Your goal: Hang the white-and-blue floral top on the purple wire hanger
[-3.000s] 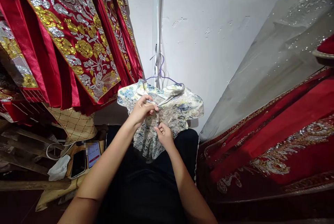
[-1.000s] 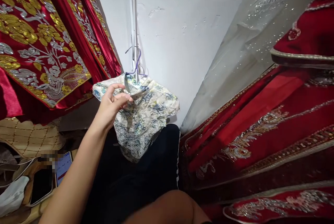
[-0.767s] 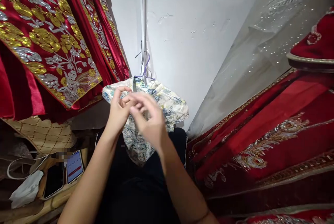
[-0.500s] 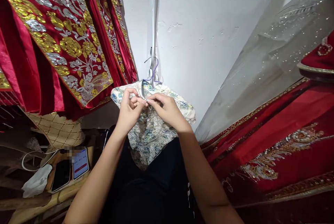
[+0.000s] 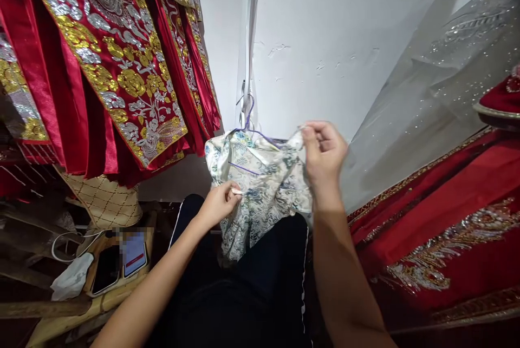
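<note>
A cream garment with a blue-green floral print (image 5: 260, 210) hangs in front of me on a purple wire hanger (image 5: 248, 120). Its front is pulled apart, so part of the hanger's bar shows inside. My left hand (image 5: 221, 202) pinches the garment's edge low at the front left. Higher up and to the right, my right hand (image 5: 325, 148) is closed on the garment near its shoulder and holds it out sideways. The cloth by the right hand is slightly blurred.
Red embroidered garments (image 5: 134, 77) hang at the left against a white wall (image 5: 317, 28). At the right are a sheer sequinned cloth (image 5: 439, 61) and red beaded fabric (image 5: 459, 202). Two phones (image 5: 135, 253) lie on a wooden stand (image 5: 103, 304) at lower left, beside crumpled white plastic (image 5: 71, 277).
My hands have gone from close together at the neckline to wide apart, the right one up and rightward, the left one lower. The garment's front has spread open.
</note>
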`<state>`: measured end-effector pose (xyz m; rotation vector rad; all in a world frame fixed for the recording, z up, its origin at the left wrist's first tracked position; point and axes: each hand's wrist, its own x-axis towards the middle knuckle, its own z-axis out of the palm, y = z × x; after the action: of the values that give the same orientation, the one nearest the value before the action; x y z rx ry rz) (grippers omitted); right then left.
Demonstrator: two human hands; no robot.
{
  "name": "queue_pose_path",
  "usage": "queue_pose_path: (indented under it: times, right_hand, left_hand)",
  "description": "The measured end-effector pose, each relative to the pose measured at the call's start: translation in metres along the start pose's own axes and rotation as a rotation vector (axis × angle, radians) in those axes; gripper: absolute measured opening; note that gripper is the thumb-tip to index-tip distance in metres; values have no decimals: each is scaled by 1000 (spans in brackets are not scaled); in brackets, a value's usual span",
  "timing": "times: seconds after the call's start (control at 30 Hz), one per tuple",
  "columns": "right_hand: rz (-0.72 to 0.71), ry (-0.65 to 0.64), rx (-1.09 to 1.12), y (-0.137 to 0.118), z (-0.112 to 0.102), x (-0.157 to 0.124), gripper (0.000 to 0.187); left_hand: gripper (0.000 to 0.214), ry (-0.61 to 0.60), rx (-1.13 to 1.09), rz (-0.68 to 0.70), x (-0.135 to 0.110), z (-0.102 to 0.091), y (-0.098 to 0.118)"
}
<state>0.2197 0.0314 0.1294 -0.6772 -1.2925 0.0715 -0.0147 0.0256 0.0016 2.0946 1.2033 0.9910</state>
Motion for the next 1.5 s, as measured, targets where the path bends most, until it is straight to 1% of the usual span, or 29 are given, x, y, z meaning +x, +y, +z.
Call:
queue_pose_path:
  times: [0.07, 0.13, 0.2, 0.23, 0.3, 0.33, 0.37, 0.43, 0.5, 0.53, 0.6, 0.63, 0.7, 0.77, 0.8, 0.87, 0.93, 1.0, 1.03, 1.07, 1.13, 1.17, 1.2, 1.23, 1.3, 1.37, 1.43, 1.5]
  right_hand:
    - [94, 30, 136, 7, -25, 5, 13]
    - [223, 18, 354, 11, -45, 5, 7]
    - [339, 9, 591, 12, -58, -1, 7]
    - [380, 21, 700, 12, -62, -5, 7]
    - [429, 92, 876, 11, -65, -20, 6]
    - [441, 134, 933, 10, -66, -29, 7]
    - [443, 180, 965, 10, -65, -39, 9]
    - [446, 256, 956, 8, -63, -61, 11]
    - [475, 297, 890, 7, -59, -84, 9]
    - [506, 300, 861, 6, -57, -94, 8]
    - [591, 264, 843, 6, -53, -109, 11]
    - [638, 229, 853, 7, -50, -114, 13]
    - [723, 161, 890, 10, -46, -120, 16]
    - [787, 124, 900, 13, -41, -122, 17]
    - [807, 121, 885, 13, -38, -123, 18]
    - [837, 99, 790, 12, -32, -125, 20]
    - [844, 47, 609, 7, -24, -130, 21]
    - [802, -60, 405, -1, -13, -135, 24]
    - [764, -137, 324, -5, -7, -138, 25]
    - [721, -221, 270, -9, -1, -141, 26]
    - [660, -376, 239, -14, 10, -145, 28]
    - [650, -422, 244, -15, 15, -147, 29]
    - [650, -445, 249, -15, 19, -148, 29]
    - [656, -454, 248, -15, 21, -150, 29]
    - [672, -472, 243, -15, 23, -152, 30]
    - [717, -526, 287, -15, 21, -153, 31]
    - [821, -635, 388, -14, 16, -154, 35]
    - [930, -776, 478, -12, 9, -154, 41]
  left_hand:
    - [28, 10, 110, -14, -1, -12, -2]
    - [35, -34, 201, -51, 3, -24, 0]
    - [39, -101, 270, -98, 9, -32, 2]
    - [41, -108, 303, -111, 12, -34, 3]
    - [48, -49, 371, -115, 20, -34, 3]
    - [50, 14, 399, -111, 24, -33, 3]
    - [51, 91, 417, -105, 28, -32, 3]
    - [53, 273, 411, -81, 39, -32, 3]
    - [58, 455, 365, -15, 53, -35, 2]
    - [61, 515, 338, 25, 60, -37, 1]
    - [59, 550, 287, 80, 75, -42, -4]
    - [54, 536, 265, 86, 81, -43, -7]
    - [46, 491, 221, 54, 86, -42, -16]
    - [42, 472, 186, 10, 80, -35, -25]
    - [41, 471, 179, -9, 72, -29, -28]
    - [37, 495, 167, -29, 49, -11, -29]
    - [29, 530, 109, -39, 19, 8, -22]
    - [25, 543, -33, -52, -11, 24, -7]
    - [25, 494, -121, -47, -23, 28, 2]
    - [27, 399, -223, -29, -33, 30, 11]
    - [31, 123, -405, 13, -45, 28, 27]
    - [33, 3, -472, 29, -48, 24, 34]
    - [35, -86, -515, 34, -50, 20, 38]
    - [36, -138, -537, 31, -51, 15, 42]
    - [35, -164, -553, 11, -54, 7, 44]
    - [32, -150, -579, -17, -57, 2, 45]
    - [28, -82, -656, -53, -60, -3, 45]
    - [23, 18, -767, -90, -61, -10, 44]
